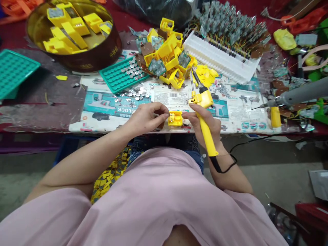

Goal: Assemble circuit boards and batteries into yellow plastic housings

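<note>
Open yellow case (175, 119) sits on the printed cardboard (238, 119), near side, presumably for close sight. Left hand (145, 118): thumb and forefinger nearly meet at its left edge; whether pinching anything, I cannot tell. Right hand (208, 122) clasps the yellow soldering gun (205, 131), tip pointing away, probably keeping heat off fingers.
</note>
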Available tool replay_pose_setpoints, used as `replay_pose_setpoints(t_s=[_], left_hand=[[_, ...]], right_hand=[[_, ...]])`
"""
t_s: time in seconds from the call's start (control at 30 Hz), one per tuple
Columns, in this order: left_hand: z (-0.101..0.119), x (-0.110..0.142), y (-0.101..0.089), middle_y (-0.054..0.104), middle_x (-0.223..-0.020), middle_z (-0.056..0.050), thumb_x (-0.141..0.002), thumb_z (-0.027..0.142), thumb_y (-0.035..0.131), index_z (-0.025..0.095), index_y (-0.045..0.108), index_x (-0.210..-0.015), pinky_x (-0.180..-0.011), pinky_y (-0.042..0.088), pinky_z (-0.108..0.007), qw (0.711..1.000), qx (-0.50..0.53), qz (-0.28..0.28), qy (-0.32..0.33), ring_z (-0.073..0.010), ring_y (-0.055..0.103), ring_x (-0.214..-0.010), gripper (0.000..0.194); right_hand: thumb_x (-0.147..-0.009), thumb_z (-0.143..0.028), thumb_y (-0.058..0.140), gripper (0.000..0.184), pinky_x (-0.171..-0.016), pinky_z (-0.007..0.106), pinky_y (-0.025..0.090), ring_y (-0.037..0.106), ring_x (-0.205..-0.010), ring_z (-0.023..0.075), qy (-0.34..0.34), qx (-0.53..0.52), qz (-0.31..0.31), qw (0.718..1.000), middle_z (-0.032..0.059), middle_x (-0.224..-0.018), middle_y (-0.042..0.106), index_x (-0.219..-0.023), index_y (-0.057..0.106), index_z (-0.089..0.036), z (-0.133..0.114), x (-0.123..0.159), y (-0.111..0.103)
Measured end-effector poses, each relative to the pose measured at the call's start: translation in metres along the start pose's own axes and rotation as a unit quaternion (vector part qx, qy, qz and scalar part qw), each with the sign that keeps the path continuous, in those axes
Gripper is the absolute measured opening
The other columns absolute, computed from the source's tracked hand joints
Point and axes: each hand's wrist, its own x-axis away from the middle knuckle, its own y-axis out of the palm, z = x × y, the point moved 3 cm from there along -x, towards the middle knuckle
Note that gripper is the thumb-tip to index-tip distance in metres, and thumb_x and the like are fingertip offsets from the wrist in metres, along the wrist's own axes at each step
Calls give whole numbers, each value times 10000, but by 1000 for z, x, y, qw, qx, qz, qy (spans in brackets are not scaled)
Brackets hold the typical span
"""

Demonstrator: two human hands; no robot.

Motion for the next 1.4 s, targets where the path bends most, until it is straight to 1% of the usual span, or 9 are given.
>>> replay_pose_setpoints(t_s=[0.17,0.3,0.5,0.6,0.7,0.8,0.93,1.03,1.4], left_hand=[[4,-2,5,665,-677,-4,-792,332,573,151,647,-780,-591,478,-212,999,41,-20,-4,-111,608,-608,196],[2,-2,8,648,-659,4,-788,318,569,155,624,-793,-551,491,-218,996,88,-32,-8,-107,607,-545,172],[-5,-2,11,618,-584,18,-785,319,577,168,589,-810,-470,479,-225,983,165,-60,-44,-119,587,-471,153],[-4,-3,9,620,-571,19,-784,311,580,166,613,-815,-480,465,-221,990,120,-69,-32,-118,587,-483,153],[-2,-4,6,675,-651,-12,-772,307,595,158,661,-817,-533,467,-223,998,43,-41,-2,-127,618,-585,169],[-3,-6,5,700,-708,-27,-770,332,604,154,677,-823,-572,486,-234,998,50,-37,-15,-131,629,-628,199],[-7,-5,6,639,-633,-1,-751,360,628,156,636,-791,-518,459,-223,988,132,-41,-65,-111,575,-556,208],[-4,-3,6,622,-630,7,-742,352,638,163,608,-776,-526,465,-223,988,136,-22,-71,-108,569,-558,194],[9,0,5,654,-657,8,-799,342,553,171,623,-761,-578,437,-217,998,-45,38,3,-105,563,-585,189]], right_hand=[[-879,-198,690,292,-886,255,609,750,-924,132,32,-41,-21,998,-17,-1016,766,-1156,635,-269,2,-5,14],[-869,-160,688,350,-801,220,606,743,-829,99,58,-59,-29,996,-36,-976,748,-1184,587,-274,4,-6,20],[-893,-143,651,311,-797,260,588,740,-846,119,21,-11,-28,999,-23,-947,749,-1168,575,-265,2,-7,20],[-895,-139,651,321,-809,280,580,741,-846,129,-19,33,-18,999,-15,-951,757,-1179,567,-262,0,-8,20],[-905,-158,640,283,-815,312,571,736,-855,149,-91,95,1,991,-14,-932,761,-1158,580,-269,-2,-8,20],[-900,-148,643,301,-830,329,552,722,-870,155,-150,111,-1,982,-14,-940,764,-1171,586,-265,-3,-6,19],[-877,-117,659,340,-860,322,534,715,-895,155,-156,104,-5,982,-15,-936,769,-1177,587,-259,-2,-4,19],[-853,-102,686,322,-835,304,526,713,-845,153,-153,112,7,982,-16,-875,767,-1125,596,-247,-1,-4,21],[-876,-149,676,175,-756,279,492,687,-744,127,-136,112,12,984,-34,-761,727,-1020,673,-248,8,-3,24]])
